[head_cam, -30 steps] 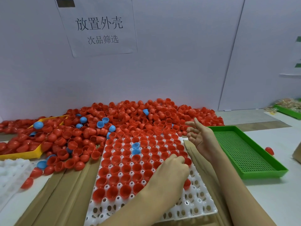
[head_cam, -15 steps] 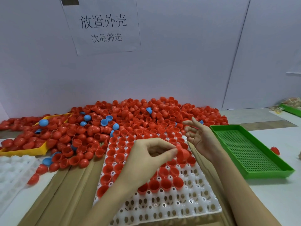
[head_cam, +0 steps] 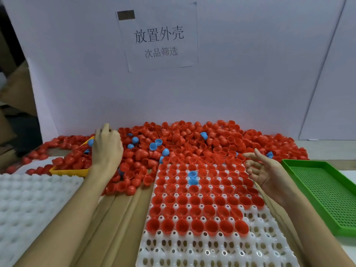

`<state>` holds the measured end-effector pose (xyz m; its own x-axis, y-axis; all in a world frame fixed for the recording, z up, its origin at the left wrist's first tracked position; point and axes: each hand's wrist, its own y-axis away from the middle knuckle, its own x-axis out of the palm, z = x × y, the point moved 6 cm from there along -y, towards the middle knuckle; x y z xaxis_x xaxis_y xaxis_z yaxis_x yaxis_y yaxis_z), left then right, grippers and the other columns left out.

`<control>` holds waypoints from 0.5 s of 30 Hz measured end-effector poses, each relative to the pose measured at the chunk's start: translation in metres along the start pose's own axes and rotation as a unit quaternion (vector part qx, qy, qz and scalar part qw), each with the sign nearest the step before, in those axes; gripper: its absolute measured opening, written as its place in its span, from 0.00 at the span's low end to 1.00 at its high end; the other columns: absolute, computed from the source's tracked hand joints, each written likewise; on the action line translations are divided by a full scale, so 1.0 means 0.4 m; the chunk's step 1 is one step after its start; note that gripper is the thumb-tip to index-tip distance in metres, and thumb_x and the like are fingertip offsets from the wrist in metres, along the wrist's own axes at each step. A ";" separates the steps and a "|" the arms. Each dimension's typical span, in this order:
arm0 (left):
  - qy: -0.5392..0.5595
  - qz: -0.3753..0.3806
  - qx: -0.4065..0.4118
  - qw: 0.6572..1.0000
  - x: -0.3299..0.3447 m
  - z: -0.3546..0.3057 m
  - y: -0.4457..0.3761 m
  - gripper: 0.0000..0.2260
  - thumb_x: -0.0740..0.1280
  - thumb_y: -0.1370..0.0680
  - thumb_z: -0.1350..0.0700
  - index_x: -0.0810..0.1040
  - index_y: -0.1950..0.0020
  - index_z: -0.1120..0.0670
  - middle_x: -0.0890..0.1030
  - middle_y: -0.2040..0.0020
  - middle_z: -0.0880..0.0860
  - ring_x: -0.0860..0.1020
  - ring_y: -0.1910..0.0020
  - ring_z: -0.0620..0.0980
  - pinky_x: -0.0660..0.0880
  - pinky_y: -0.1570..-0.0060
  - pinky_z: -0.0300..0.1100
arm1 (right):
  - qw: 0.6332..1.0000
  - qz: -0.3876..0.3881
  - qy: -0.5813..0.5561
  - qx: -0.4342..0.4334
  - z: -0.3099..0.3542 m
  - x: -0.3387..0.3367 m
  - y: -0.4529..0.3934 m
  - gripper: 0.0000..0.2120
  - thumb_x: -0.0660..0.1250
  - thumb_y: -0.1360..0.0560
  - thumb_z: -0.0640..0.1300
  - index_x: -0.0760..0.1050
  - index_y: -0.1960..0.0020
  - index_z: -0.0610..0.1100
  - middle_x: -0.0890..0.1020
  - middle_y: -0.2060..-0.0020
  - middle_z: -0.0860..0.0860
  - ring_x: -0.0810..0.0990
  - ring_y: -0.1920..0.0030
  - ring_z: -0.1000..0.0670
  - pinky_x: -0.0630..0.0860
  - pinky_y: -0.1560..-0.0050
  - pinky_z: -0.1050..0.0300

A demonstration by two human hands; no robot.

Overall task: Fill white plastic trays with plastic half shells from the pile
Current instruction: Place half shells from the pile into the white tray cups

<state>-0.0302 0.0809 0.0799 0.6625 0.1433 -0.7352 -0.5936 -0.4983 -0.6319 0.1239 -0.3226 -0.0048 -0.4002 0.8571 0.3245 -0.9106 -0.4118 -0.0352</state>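
1. One white tray [head_cam: 215,249] lies before me, most sockets holding red shells, two holding blue shells [head_cam: 192,177]; its nearest rows are bare.
2. My left hand [head_cam: 107,149] reaches into the pile [head_cam: 192,143]; I cannot tell what its fingers hold.
3. My right hand [head_cam: 264,168] hovers beside the tray, fingers loosely spread, holding nothing.
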 end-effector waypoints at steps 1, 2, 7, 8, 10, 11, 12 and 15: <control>-0.019 0.017 -0.011 1.000 0.015 0.013 -0.020 0.07 0.64 0.20 0.68 0.81 0.50 0.69 0.76 0.45 0.66 0.74 0.44 0.68 0.73 0.46 0.58 | 1.000 0.000 0.001 0.000 0.000 0.001 -0.001 0.17 0.64 0.17 0.52 0.81 0.43 0.39 0.81 0.63 0.48 0.80 0.66 0.54 0.80 0.65 0.65; -0.024 0.034 -0.009 0.999 0.031 0.011 -0.034 0.07 0.64 0.20 0.68 0.81 0.51 0.69 0.76 0.44 0.67 0.74 0.43 0.68 0.73 0.46 0.58 | 1.000 0.001 0.002 0.000 -0.001 0.001 -0.002 0.17 0.64 0.18 0.52 0.81 0.43 0.39 0.81 0.63 0.48 0.80 0.66 0.54 0.80 0.66 0.65; 0.090 0.121 0.114 0.982 0.137 -0.122 -0.066 0.09 0.68 0.19 0.61 0.83 0.41 0.61 0.80 0.43 0.60 0.79 0.41 0.61 0.74 0.40 0.53 | 1.000 0.004 -0.003 0.001 0.001 0.001 -0.001 0.18 0.66 0.21 0.53 0.82 0.44 0.39 0.80 0.63 0.48 0.79 0.67 0.54 0.79 0.67 0.65; 0.104 0.149 0.150 0.972 0.162 -0.153 -0.063 0.11 0.67 0.18 0.61 0.82 0.37 0.59 0.80 0.40 0.58 0.78 0.40 0.59 0.74 0.38 0.52 | 1.000 0.003 -0.005 0.003 0.000 0.000 -0.001 0.18 0.66 0.21 0.53 0.81 0.44 0.39 0.80 0.63 0.48 0.79 0.67 0.54 0.80 0.67 0.65; 0.079 0.208 0.212 0.952 0.215 -0.195 -0.053 0.14 0.63 0.16 0.61 0.79 0.31 0.56 0.78 0.37 0.55 0.78 0.38 0.56 0.75 0.39 0.51 | 1.000 0.001 -0.009 0.008 -0.002 -0.002 0.000 0.18 0.65 0.20 0.53 0.81 0.43 0.39 0.80 0.63 0.48 0.79 0.67 0.54 0.80 0.66 0.65; 0.053 0.229 0.228 0.945 0.236 -0.201 -0.051 0.15 0.62 0.16 0.62 0.78 0.30 0.55 0.77 0.36 0.54 0.77 0.38 0.55 0.75 0.40 0.50 | 1.000 0.000 -0.011 0.009 -0.002 -0.003 0.000 0.18 0.65 0.20 0.53 0.81 0.43 0.39 0.80 0.63 0.48 0.79 0.67 0.53 0.80 0.66 0.65; 0.033 0.240 0.231 0.942 0.251 -0.199 -0.052 0.16 0.61 0.16 0.64 0.78 0.30 0.55 0.76 0.36 0.54 0.77 0.38 0.55 0.75 0.41 0.50 | 1.000 -0.001 -0.012 0.010 -0.002 -0.004 0.000 0.17 0.65 0.19 0.53 0.80 0.43 0.39 0.80 0.63 0.48 0.79 0.66 0.53 0.79 0.67 0.65; 0.050 0.227 0.195 0.953 0.265 -0.180 -0.062 0.16 0.63 0.19 0.67 0.81 0.35 0.56 0.77 0.40 0.55 0.78 0.41 0.57 0.77 0.42 0.52 | 1.000 0.000 -0.012 0.007 -0.001 -0.006 0.001 0.18 0.65 0.19 0.53 0.80 0.43 0.39 0.80 0.63 0.48 0.79 0.66 0.54 0.79 0.67 0.65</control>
<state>0.0877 0.0468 0.0351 0.3265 -0.1032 -0.9395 -0.9409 -0.1302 -0.3127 0.1245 -0.3247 -0.0058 -0.3971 0.8499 0.3464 -0.9091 -0.4161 -0.0212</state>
